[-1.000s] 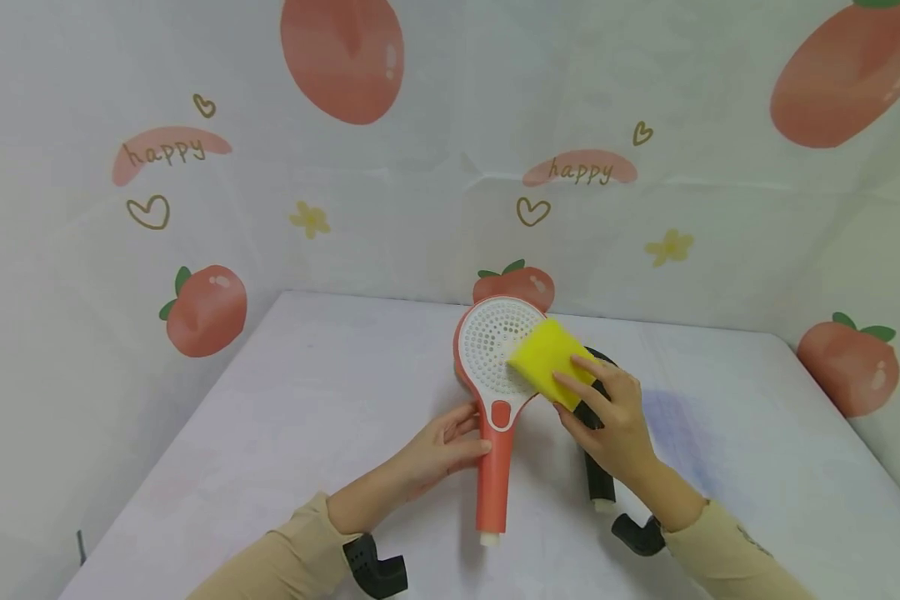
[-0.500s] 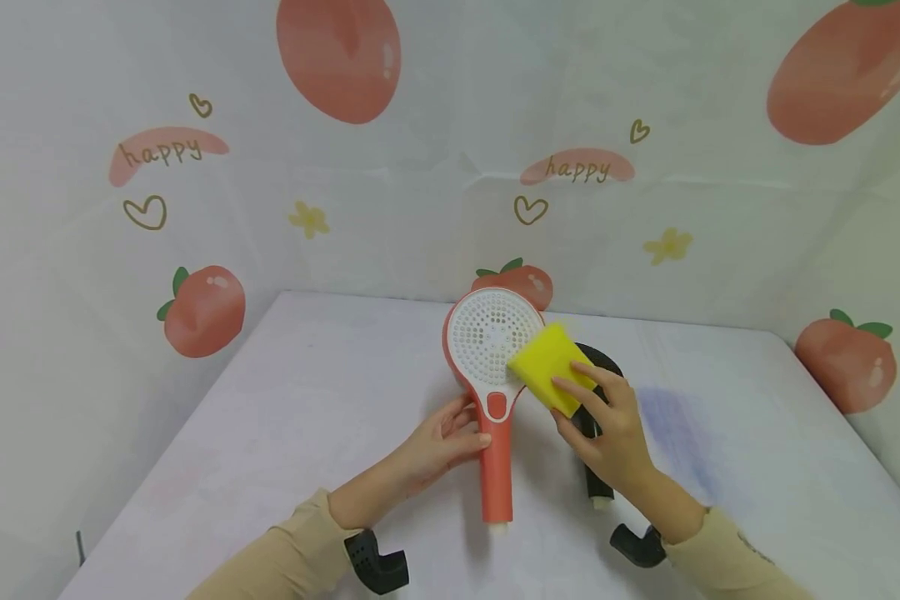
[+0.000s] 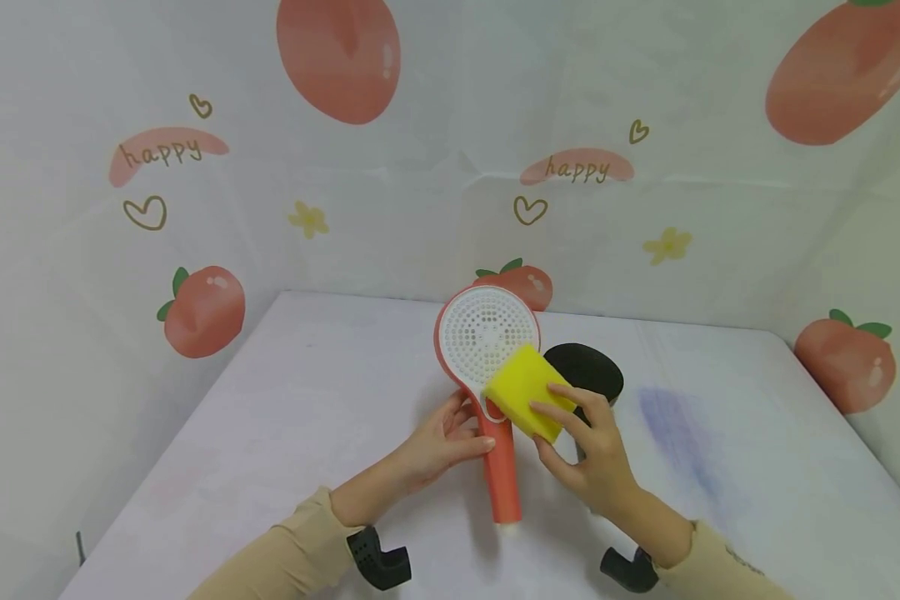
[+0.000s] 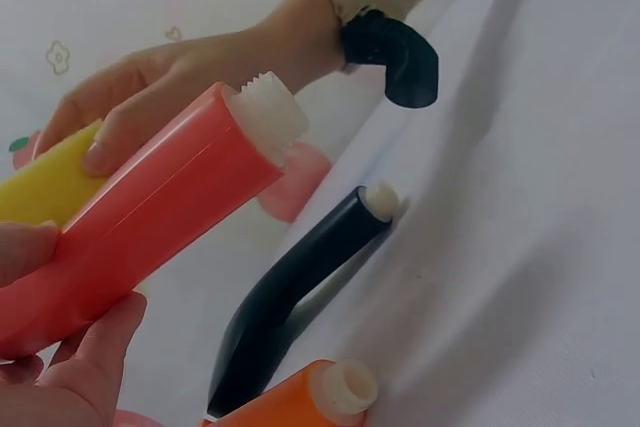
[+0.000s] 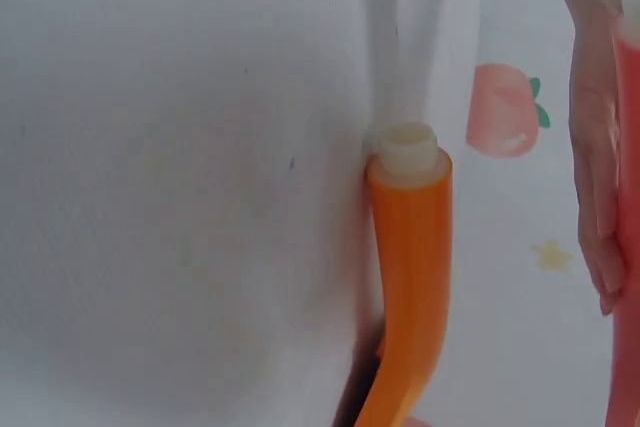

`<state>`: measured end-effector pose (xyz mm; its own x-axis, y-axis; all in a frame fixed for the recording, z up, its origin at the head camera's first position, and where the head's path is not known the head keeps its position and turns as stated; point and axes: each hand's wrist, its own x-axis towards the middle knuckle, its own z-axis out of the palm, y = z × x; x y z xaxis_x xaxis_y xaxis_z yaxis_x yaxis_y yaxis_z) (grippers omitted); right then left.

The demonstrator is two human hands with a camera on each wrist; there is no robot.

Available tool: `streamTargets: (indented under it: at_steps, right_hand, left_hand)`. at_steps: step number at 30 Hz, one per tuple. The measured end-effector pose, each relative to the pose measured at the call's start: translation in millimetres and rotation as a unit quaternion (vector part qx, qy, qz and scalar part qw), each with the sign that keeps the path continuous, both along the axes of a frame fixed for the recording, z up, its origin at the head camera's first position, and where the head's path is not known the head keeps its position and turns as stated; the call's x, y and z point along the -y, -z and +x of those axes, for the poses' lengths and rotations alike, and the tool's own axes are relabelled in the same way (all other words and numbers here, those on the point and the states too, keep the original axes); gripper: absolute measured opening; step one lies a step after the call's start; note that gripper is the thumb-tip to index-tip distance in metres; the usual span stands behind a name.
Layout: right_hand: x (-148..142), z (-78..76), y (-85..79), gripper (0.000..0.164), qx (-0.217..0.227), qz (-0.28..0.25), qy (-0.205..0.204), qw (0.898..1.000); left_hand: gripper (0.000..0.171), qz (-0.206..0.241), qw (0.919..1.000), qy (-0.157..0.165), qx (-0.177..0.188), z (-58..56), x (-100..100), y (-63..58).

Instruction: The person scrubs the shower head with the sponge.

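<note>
My left hand (image 3: 444,442) grips a coral-red shower head (image 3: 487,329) by its handle, lifted off the table with the white perforated face toward me. My right hand (image 3: 592,446) pinches a yellow sponge (image 3: 528,387) between thumb and fingers. The sponge lies against the lower right of the white face and covers part of the neck and button. In the left wrist view, the red handle (image 4: 150,217) ends in a pale threaded connector (image 4: 270,115). Only the left hand and part of the red handle show in the right wrist view; the sponge is out of sight there.
A black shower head (image 3: 585,371) lies on the white table (image 3: 330,367) behind my right hand, which partly hides it. An orange handle (image 5: 412,247) with a pale threaded end rests nearby, its head hidden. A white cloth with fruit prints hangs at the back.
The sponge and right hand have moved down and left, from the right edge of the white face to the neck. The red shower head has shifted slightly left and up at its head.
</note>
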<state>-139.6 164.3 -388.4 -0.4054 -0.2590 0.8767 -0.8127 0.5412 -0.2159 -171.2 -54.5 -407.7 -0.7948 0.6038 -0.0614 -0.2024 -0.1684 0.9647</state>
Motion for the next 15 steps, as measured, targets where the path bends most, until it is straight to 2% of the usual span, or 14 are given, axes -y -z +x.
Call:
streamTargets:
  at_steps: [4, 7, 11, 15]
  right_hand:
    - [2, 1.2, 4.9, 0.033, -0.005, 0.016, -0.011, 1.000]
    - [2, 1.2, 8.1, 0.030, -0.018, 0.025, -0.008, 0.999]
    - [1, -0.2, 10.9, 0.028, -0.041, 0.034, -0.003, 0.999]
    - [2, -0.6, 10.0, 0.029, -0.047, 0.038, -0.005, 0.998]
  left_hand:
    - [0.081, 0.002, 1.0000, -0.006, 0.000, -5.3, 0, 7.5]
    - [0.081, -0.001, 1.0000, -0.004, -0.001, -6.7, 1, 8.6]
    - [0.077, 0.002, 0.9999, 0.012, -0.010, -4.8, 3, 3.3]
    - [0.058, 0.021, 0.9996, 0.017, 0.003, -2.8, 3, -4.0]
